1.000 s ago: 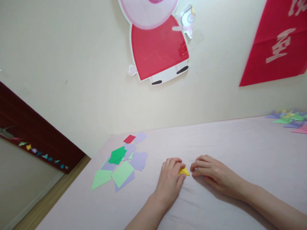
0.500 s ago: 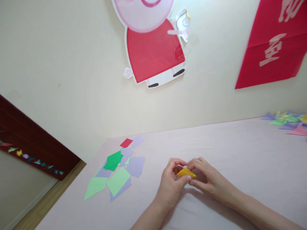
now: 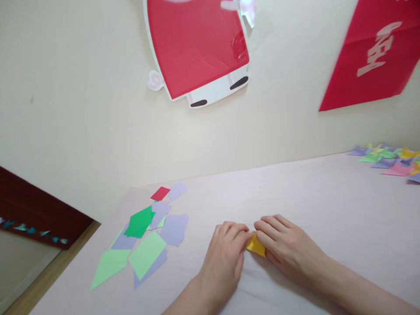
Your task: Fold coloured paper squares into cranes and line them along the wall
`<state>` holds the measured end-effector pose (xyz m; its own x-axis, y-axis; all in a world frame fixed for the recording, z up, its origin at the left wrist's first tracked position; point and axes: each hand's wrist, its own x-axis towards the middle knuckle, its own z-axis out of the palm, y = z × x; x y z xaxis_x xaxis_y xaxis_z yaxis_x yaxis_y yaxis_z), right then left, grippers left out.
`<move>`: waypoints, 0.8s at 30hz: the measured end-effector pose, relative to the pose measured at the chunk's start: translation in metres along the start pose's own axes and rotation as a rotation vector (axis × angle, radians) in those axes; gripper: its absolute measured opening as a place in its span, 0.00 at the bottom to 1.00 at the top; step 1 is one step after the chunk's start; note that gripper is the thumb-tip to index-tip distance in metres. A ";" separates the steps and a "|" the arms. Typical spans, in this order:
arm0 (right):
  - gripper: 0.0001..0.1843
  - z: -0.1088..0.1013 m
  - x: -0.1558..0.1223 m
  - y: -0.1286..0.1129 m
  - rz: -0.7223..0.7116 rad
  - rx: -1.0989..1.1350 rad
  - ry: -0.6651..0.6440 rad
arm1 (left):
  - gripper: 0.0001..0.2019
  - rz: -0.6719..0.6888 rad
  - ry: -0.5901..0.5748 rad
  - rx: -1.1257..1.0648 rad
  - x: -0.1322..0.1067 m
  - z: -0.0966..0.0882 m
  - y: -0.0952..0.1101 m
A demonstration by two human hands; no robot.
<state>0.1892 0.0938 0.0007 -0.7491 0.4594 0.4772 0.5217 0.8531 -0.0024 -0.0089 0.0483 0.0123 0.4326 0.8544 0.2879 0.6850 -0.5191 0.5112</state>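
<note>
A small folded piece of yellow paper (image 3: 256,245) lies low at the table surface between my two hands. My left hand (image 3: 226,249) grips its left edge, fingers bent and pressed together. My right hand (image 3: 285,243) is closed over its right side, fingers curled down onto the sheet. The paper's ends are partly hidden under the fingertips of both hands.
Loose paper sheets in light green (image 3: 148,255), green (image 3: 140,222), purple (image 3: 175,229) and red (image 3: 160,194) lie on the left of the pale tabletop (image 3: 226,197). Folded colored paper pieces (image 3: 398,169) cluster at the far right. Behind stands a wall (image 3: 269,131).
The yellow paper has gone from a raised, pointed shape held between my fingertips to lying flatter on the table. Both hands have turned palm-down over it. The view has tilted downward.
</note>
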 end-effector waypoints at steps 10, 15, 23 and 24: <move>0.09 -0.002 -0.004 0.018 -0.033 0.447 -0.157 | 0.23 0.112 -0.112 0.253 -0.016 0.000 -0.002; 0.10 0.001 -0.005 0.023 0.053 0.617 -0.165 | 0.14 0.240 -0.031 0.284 -0.026 0.001 -0.004; 0.09 -0.002 0.008 0.019 0.330 0.756 -0.279 | 0.16 0.271 -0.022 0.363 -0.029 0.005 -0.006; 0.09 -0.002 0.009 0.018 0.339 0.749 -0.280 | 0.16 0.280 -0.006 0.376 -0.029 0.006 -0.006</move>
<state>0.1924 0.1133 0.0068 -0.7260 0.6784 0.1126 0.4024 0.5519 -0.7304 -0.0221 0.0271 -0.0039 0.6339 0.6805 0.3674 0.7058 -0.7033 0.0850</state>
